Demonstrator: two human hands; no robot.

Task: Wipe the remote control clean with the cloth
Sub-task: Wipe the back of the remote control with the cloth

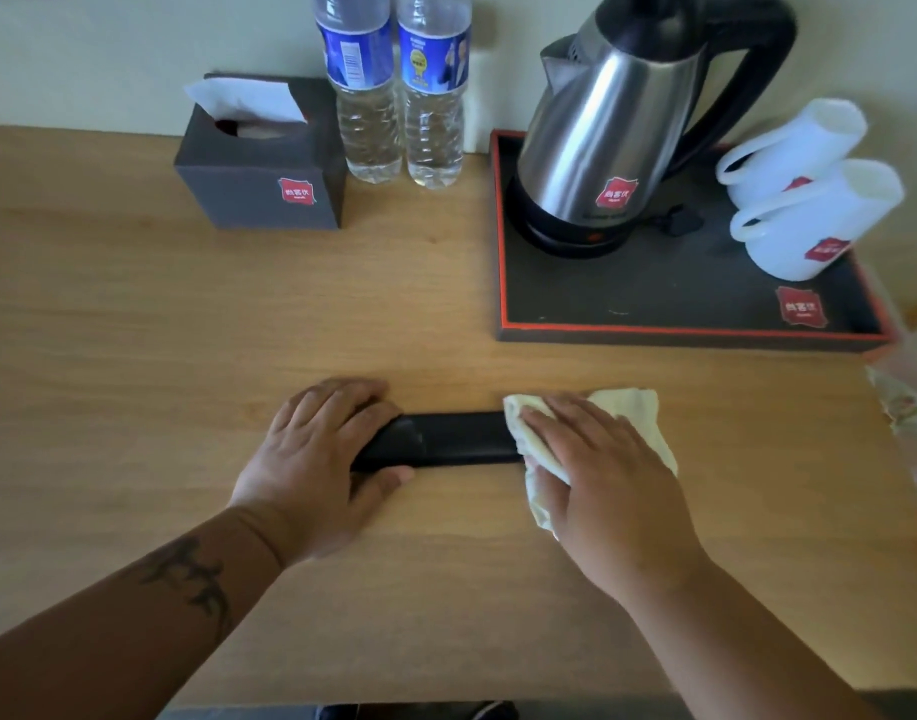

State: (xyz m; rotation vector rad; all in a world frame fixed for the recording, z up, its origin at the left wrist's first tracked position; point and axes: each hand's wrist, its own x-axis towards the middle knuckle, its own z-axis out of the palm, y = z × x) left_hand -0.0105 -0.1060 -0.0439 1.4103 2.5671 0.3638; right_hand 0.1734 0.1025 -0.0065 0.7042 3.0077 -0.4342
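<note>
Left hand (318, 449) grip: fingers and thumb curled round the left end of the remote control (446, 440), pinning it flat on the counter (134, 330). Right hand (596, 459): fingers straight, palm down, pressing the pale cloth (633, 413) onto the remote's right end; no curl, nothing pinched. Remote lies crosswise between the two hands, dark middle section bare. Cloth bunches out beyond and below the right palm.

Step in hand, as judged: wiping stroke at the right end, left hand steadying. Next move likely calls for drawing the cloth leftward along the bare stretch toward the left grip, keeping downward pressure, then shifting the left hold to expose the covered end.

Farther out from the grip: a black tray (653, 332) with steel kettle (596, 132) and two white cups (804, 210); two water bottles (394, 96); tissue box (258, 184).
</note>
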